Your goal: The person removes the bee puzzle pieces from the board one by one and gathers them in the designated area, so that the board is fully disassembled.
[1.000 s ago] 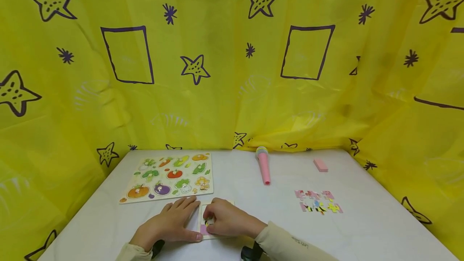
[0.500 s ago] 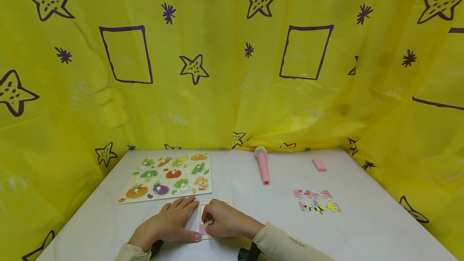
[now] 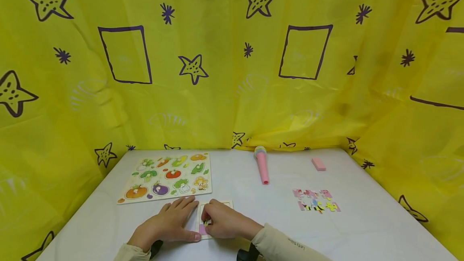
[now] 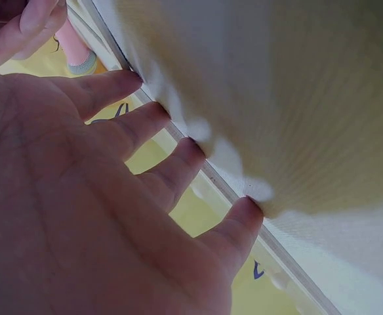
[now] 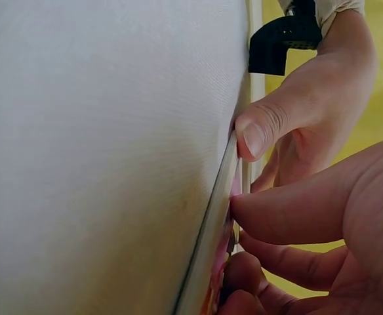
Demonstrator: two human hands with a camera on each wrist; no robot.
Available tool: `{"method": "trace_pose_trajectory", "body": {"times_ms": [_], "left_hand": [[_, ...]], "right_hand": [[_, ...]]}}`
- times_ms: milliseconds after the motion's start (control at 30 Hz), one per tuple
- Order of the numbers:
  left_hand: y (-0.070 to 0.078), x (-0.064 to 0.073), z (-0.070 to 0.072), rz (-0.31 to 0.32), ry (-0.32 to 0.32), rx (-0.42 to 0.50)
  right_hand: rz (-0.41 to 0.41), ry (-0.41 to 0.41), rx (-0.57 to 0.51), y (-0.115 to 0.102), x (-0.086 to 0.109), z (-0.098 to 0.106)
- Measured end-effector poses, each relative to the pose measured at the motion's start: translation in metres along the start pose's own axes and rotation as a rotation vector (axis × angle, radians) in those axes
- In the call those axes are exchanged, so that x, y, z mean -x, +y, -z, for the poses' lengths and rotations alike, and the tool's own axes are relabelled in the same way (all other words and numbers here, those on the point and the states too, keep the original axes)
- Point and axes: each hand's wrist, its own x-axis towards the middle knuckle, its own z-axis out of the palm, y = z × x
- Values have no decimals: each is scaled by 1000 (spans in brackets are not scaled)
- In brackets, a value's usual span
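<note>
Pinching puzzle piece (image 3: 207,223), right fingers (image 3: 206,212) unmoved

A creased yellow curtain (image 3: 221,104) printed with dark stars (image 3: 193,69) and rectangular outlines (image 3: 305,27) hangs behind and on both sides of the white worktop (image 3: 232,176).

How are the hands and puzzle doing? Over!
Left hand, thumb touching puzzle board. Right hand curled over it, apparently pinching a puzzle piece. Other pieces off right; nothing blocking.
</note>
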Motion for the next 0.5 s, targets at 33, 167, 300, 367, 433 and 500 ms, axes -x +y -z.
{"method": "trace_pose_trajectory", "body": {"times_ms": [33, 167, 300, 367, 433, 500], "left_hand": [[0, 0, 0, 0, 0, -1], [0, -1, 0, 4, -1, -8], [1, -1, -1, 7, 0, -11], [1, 0, 0, 7, 3, -11], [2, 0, 1, 5, 4, -12], [3, 1, 1, 2, 5, -15]], "right_hand": [[-1, 1, -1, 0, 0, 0], [1, 4, -14, 0, 1, -1], [1, 4, -38, 1, 2, -1], [1, 3, -53, 2, 2, -1], [2, 4, -71, 2, 2, 0], [9, 13, -87, 4, 2, 0]]}}
